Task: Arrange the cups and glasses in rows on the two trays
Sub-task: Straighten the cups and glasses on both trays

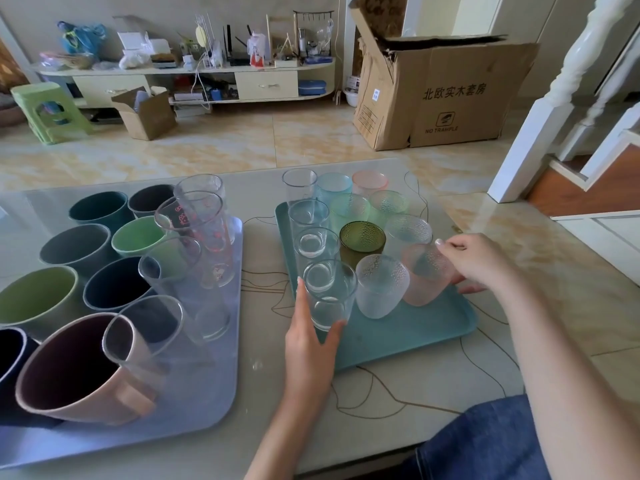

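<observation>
Two hands work at the teal plastic tray [408, 337] — left hand [310, 336] grips a clear smooth glass [329, 294], right hand [476, 259] holds a pink dimpled tumbler [427, 275].

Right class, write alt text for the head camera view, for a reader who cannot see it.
A person's left hand grips a clear smooth glass and the right hand a pink dimpled glass, both on a teal plastic tray of glasses in rows; a pale blue tray beside it holds mugs and tall glasses.

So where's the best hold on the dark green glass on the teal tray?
Probably the rim of the dark green glass, from above: it stands upright, ringed closely by other glasses on the teal tray, so fingers have little room at its sides.
</observation>
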Motion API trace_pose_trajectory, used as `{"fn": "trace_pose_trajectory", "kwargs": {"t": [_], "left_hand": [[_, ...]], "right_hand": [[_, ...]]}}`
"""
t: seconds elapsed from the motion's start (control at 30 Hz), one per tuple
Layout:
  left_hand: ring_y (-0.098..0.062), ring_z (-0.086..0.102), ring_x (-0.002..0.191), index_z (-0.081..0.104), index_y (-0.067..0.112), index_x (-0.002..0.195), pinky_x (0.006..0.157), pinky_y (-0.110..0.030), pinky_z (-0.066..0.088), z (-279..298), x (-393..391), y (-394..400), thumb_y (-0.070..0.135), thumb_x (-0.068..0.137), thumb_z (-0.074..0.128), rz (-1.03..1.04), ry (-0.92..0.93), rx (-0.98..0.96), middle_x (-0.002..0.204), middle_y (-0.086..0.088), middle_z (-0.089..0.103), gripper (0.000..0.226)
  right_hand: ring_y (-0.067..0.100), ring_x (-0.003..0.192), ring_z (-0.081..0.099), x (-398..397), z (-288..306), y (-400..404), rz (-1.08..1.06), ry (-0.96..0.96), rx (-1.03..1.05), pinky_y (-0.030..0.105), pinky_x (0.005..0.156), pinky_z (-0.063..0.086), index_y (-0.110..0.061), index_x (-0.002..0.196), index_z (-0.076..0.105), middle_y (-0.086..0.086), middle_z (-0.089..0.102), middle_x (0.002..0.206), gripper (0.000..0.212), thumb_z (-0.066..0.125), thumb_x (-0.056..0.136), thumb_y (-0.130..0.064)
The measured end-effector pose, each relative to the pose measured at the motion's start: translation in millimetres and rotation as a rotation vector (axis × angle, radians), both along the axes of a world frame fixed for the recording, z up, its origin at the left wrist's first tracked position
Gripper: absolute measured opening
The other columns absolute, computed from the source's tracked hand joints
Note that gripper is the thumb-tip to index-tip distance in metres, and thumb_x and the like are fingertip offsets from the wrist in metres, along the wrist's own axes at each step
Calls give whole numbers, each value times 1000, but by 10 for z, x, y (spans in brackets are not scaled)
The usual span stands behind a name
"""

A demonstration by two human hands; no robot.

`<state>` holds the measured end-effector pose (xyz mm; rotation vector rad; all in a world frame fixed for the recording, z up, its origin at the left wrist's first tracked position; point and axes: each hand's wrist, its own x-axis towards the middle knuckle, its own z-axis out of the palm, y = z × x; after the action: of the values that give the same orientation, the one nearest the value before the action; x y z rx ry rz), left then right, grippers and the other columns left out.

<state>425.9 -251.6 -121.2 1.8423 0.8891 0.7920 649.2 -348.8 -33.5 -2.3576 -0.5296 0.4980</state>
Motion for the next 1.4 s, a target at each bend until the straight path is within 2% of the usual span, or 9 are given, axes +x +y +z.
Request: {"fn": "trace_pose_trajectory", "kwargs": {"t": [0.33,0.53,0.7,0.9,1.07,1.2,1.27,1.37,1.4], "left_hand": [[-9,41,132,21,19,148,102,-11,29,-48,18,20,13,81,70,2,0,16,147,5,41,84],[-8,41,131,21,20,148,102,-11,29,-46,15,18,14,81,71,4,13,17,146,7,42,84],[-9,30,140,17,22,149,113,-24,27,-50,-25,18,15,80,71,4,23,55,152,7,32,88],[-13,-10,146,-8,11,149,115,-20,-3,-112,-167,-57,45,74,72,-65,287,129,159,1,-3,115],[-12,-12,145,1,6,149,111,-16,-8,-124,-200,27,71,69,57,-127,383,171,159,-7,1,117],[-3,-16,136,2,6,149,109,-21,-18,-148,-207,157,100,35,3,-150,508,291,159,-8,3,148],[-7,-13,143,1,7,149,109,-23,-19,-109,-190,249,100,39,15,-189,539,304,159,-7,2,145],[-12,-8,146,-1,8,149,115,-29,-13,-32,-93,357,79,65,52,-243,593,307,159,-5,1,122],[-13,-7,146,0,8,150,117,-31,-10,-14,-39,381,75,68,54,-247,598,306,159,-5,1,119]], "right_hand": [[34,70,68,-19,-11,21,-14,-86,-52,39,53,59,-18,90,63,13,62,95,12,52,94,-20],[28,66,67,-14,-29,42,23,0,-48,40,54,60,-15,92,65,6,62,80,17,51,94,-25],[30,74,64,139,-12,-53,-102,185,1,43,60,58,-11,102,57,17,63,92,36,38,98,-41],[27,59,62,232,-220,-192,4,342,-631,32,37,53,8,114,52,19,61,85,49,49,95,-37],[22,28,56,342,-425,-99,73,283,-831,23,25,40,12,111,58,18,61,46,35,54,94,-18],[19,29,57,361,-501,-75,59,249,-828,27,31,46,10,71,68,16,60,44,30,57,90,-9],[13,29,56,365,-542,-95,21,275,-814,22,39,45,3,38,62,11,57,36,53,56,90,-5],[21,25,54,357,-544,-99,-50,260,-761,27,32,47,9,67,58,16,56,35,32,49,94,-6],[23,25,54,377,-550,-91,-72,242,-745,32,42,54,11,74,55,18,56,36,28,47,95,-6]]}}
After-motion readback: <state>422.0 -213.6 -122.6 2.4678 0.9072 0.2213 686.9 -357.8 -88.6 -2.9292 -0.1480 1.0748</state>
